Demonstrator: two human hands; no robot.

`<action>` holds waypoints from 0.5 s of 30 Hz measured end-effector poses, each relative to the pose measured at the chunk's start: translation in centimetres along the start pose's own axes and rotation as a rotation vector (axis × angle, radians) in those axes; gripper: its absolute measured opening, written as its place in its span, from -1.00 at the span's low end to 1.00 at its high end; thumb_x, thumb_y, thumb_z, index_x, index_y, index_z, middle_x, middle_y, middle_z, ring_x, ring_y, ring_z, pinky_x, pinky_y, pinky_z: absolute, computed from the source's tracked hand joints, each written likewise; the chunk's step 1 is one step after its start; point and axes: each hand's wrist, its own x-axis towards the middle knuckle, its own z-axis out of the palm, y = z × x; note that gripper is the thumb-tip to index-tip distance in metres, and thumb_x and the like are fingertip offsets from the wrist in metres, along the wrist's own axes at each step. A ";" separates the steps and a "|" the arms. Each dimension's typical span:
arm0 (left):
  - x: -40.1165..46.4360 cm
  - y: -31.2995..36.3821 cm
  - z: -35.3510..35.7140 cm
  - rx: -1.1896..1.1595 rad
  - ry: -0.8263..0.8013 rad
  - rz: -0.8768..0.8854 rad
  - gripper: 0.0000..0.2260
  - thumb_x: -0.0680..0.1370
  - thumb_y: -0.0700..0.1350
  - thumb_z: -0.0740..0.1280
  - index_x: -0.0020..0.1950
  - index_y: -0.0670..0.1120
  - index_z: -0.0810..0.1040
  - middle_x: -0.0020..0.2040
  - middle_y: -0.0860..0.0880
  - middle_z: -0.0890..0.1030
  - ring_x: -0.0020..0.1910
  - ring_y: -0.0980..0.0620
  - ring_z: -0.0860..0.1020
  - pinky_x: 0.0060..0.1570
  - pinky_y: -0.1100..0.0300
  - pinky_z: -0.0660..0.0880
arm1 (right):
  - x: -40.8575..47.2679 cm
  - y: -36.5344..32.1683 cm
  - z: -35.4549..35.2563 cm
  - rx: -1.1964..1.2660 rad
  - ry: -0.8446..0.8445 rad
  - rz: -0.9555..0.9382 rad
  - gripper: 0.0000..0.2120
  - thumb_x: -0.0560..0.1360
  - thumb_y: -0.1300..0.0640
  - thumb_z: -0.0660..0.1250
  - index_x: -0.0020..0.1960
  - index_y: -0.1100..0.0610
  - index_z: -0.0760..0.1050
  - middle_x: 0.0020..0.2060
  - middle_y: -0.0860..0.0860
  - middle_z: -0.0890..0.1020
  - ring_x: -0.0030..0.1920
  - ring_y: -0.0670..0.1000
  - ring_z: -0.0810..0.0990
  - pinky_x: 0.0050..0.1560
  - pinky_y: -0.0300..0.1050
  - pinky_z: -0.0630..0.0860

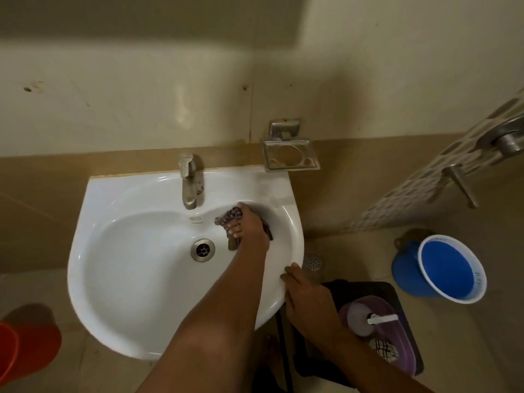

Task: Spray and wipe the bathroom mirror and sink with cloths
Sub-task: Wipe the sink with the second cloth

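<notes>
Cloth (233, 218) under left hand (249, 225), in sink (113, 251)

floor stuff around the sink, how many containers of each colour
blue: 2, a bucket and a mug behind it
red: 1, a bucket
purple: 1, a tub holding a spray bottle
total: 4

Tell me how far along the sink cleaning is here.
In hand: the left hand presses a patterned cloth against the sink basin right of the drain, while the right hand braces the rim. Finished areas cannot be judged. The mirror is out of view; a spray bottle sits in a purple tub.
</notes>
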 end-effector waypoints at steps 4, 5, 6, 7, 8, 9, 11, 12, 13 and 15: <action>-2.6 0.0 1.8 -0.281 -0.025 -0.061 -0.27 0.39 0.33 0.41 0.43 0.02 0.30 0.33 -0.06 0.46 0.28 -0.15 0.49 0.34 -0.14 0.43 | -0.3 0.6 0.4 -0.008 -0.002 -0.041 -0.69 0.30 0.16 0.50 0.03 0.15 0.65 0.12 0.11 0.67 -0.22 0.03 0.71 -0.40 -0.18 0.62; -2.5 0.1 1.9 -0.295 -0.067 -0.050 -0.24 0.39 0.34 0.40 0.48 0.05 0.26 0.36 -0.05 0.44 0.31 -0.15 0.46 0.35 -0.13 0.41 | -0.4 0.7 0.5 -0.010 0.000 -0.045 -0.71 0.31 0.15 0.46 0.03 0.15 0.65 0.12 0.11 0.66 -0.24 0.03 0.70 -0.41 -0.17 0.62; -2.2 0.2 2.1 -0.296 -0.079 -0.024 -0.24 0.41 0.34 0.38 0.50 0.07 0.23 0.40 -0.05 0.42 0.34 -0.15 0.45 0.36 -0.14 0.39 | -0.3 0.8 0.6 -0.014 0.000 -0.048 -0.73 0.33 0.14 0.41 0.02 0.14 0.65 0.12 0.11 0.66 -0.25 0.03 0.70 -0.41 -0.17 0.62; -1.9 0.3 2.0 -0.302 -0.104 -0.026 -0.25 0.43 0.33 0.36 0.52 0.09 0.20 0.44 -0.05 0.39 0.37 -0.16 0.43 0.37 -0.15 0.36 | 0.0 0.8 0.6 -0.019 0.002 -0.056 -0.76 0.34 0.14 0.39 0.00 0.13 0.65 0.10 0.10 0.66 -0.26 0.02 0.68 -0.40 -0.16 0.62; -1.7 0.8 1.7 -0.366 -0.125 -0.057 -0.25 0.45 0.32 0.34 0.54 0.09 0.16 0.48 -0.06 0.35 0.40 -0.17 0.40 0.39 -0.16 0.33 | 0.3 0.8 0.5 -0.020 0.006 -0.072 -0.82 0.36 0.16 0.40 -0.05 0.12 0.64 0.05 0.08 0.67 -0.26 0.02 0.67 -0.36 -0.15 0.61; -1.2 1.4 1.5 -0.412 -0.118 -0.064 -0.24 0.47 0.32 0.33 0.56 0.10 0.12 0.51 -0.07 0.30 0.43 -0.18 0.37 0.42 -0.19 0.31 | 0.8 0.8 0.4 -0.019 0.020 -0.093 -0.89 0.36 0.18 0.43 -0.11 0.11 0.63 -0.03 0.06 0.67 -0.27 0.00 0.64 -0.30 -0.16 0.61; -0.1 2.6 0.8 -0.470 -0.134 -0.109 -0.25 0.51 0.32 0.28 0.59 0.08 0.07 0.54 -0.08 0.25 0.47 -0.21 0.32 0.44 -0.24 0.25 | 1.8 0.7 0.0 -0.009 0.063 -0.125 -0.94 0.38 0.20 0.47 -0.19 0.09 0.60 -0.19 0.01 0.64 -0.28 -0.03 0.59 -0.12 -0.15 0.58; 0.3 3.1 0.2 -0.526 -0.182 -0.109 -0.28 0.54 0.31 0.23 0.59 0.04 0.07 0.54 -0.09 0.25 0.48 -0.23 0.30 0.44 -0.26 0.23 | 2.3 0.6 -0.2 -0.007 0.078 -0.137 -0.94 0.39 0.19 0.48 -0.20 0.09 0.61 -0.23 0.00 0.64 -0.28 -0.03 0.59 -0.04 -0.14 0.58; 0.5 3.7 -0.6 -0.575 -0.216 -0.121 -0.32 0.57 0.30 0.18 0.59 0.01 0.09 0.54 -0.11 0.26 0.48 -0.23 0.29 0.44 -0.25 0.22 | 2.8 0.5 -0.3 -0.014 0.078 -0.151 -0.94 0.38 0.18 0.49 -0.20 0.09 0.61 -0.24 0.00 0.65 -0.27 -0.04 0.59 0.01 -0.13 0.58; 1.0 4.6 -2.1 -0.627 -0.227 -0.103 -0.38 0.60 0.27 0.13 0.56 -0.03 0.19 0.49 -0.13 0.33 0.46 -0.22 0.32 0.46 -0.20 0.23 | 3.5 0.4 0.2 -0.044 0.049 -0.185 -0.92 0.37 0.16 0.51 -0.18 0.11 0.62 -0.21 0.01 0.65 -0.23 -0.03 0.61 0.03 -0.11 0.58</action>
